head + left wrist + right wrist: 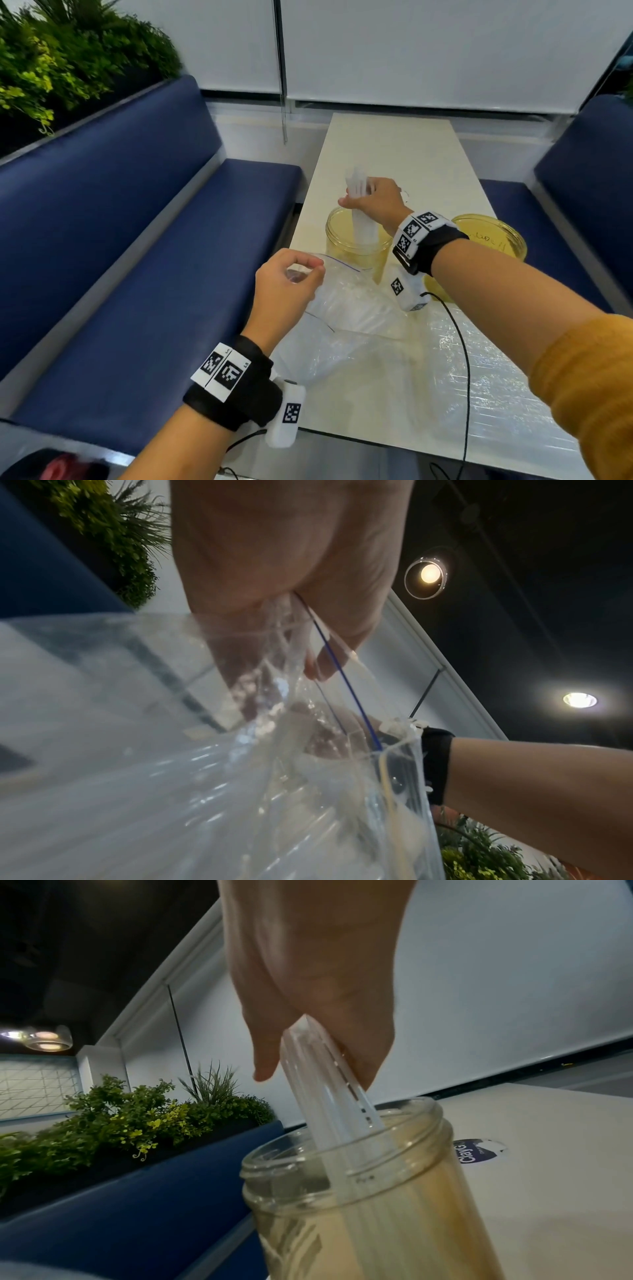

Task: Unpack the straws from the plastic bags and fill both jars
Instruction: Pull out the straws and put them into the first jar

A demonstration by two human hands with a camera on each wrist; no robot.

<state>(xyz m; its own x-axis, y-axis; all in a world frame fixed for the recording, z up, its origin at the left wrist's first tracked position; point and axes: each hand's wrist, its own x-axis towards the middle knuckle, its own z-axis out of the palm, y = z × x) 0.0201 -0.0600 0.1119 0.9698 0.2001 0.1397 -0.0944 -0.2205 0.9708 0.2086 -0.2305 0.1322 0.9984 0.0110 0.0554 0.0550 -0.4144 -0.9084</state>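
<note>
My right hand (371, 200) (308, 1010) grips a bundle of white straws (361, 212) (329, 1096), whose lower ends stand inside the mouth of a clear yellowish jar (356, 246) (369, 1191). A second jar (489, 236) stands to the right, partly hidden by my right forearm. My left hand (291, 277) (284, 574) pinches the top edge of a clear plastic bag (346, 308) (205, 777) with a blue zip line, holding it up off the table. More straws show through the bag in the left wrist view.
The narrow cream table (394, 150) runs away from me between two blue benches (137, 274). Another clear bag (479, 377) lies flat at the near right. A black cable (462, 342) crosses it. Plants (68, 61) line the far left.
</note>
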